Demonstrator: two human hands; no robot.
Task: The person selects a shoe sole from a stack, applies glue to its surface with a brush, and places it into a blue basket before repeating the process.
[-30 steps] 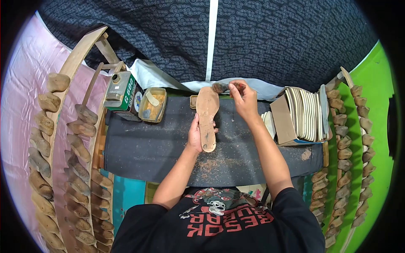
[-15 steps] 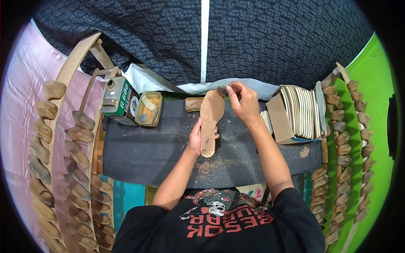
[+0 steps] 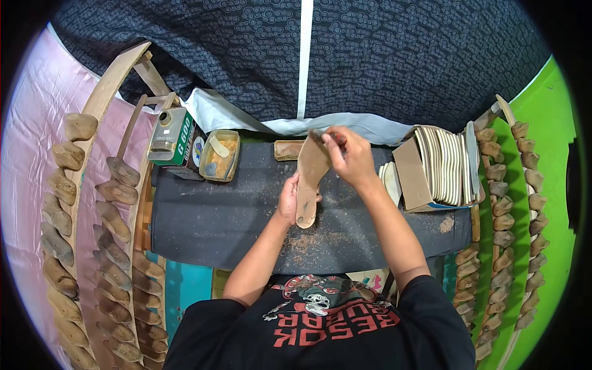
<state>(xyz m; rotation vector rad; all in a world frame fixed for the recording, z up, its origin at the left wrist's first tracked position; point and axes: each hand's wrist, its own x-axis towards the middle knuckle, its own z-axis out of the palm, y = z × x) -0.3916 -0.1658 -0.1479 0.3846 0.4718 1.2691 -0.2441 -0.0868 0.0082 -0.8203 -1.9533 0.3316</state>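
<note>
A tan shoe insole (image 3: 310,169) stands tilted over the table, its wide toe end pointing away from me and its heel end towards me. My left hand (image 3: 288,200) is closed round its narrow heel half, thumb along the left edge and fingertips showing at the right. At the toe end, my right hand (image 3: 353,157) pinches a small brush (image 3: 336,137) with a reddish handle. The brush's dark end meets the top edge of the insole. A shallow box (image 3: 286,150) sits just behind the insole.
Brown crumbs lie scattered over the dark cloth-covered table (image 3: 216,228). At the left stand a green and silver can (image 3: 169,139) and a plastic tub (image 3: 219,166). A cardboard box (image 3: 413,172) packed with soles is at the right. Racks of wooden shoe lasts (image 3: 114,194) flank both sides.
The insole has tilted and turned, its toe end showing narrower. My right hand has shifted slightly left and down with the brush, along the toe edge. My left hand keeps its hold.
</note>
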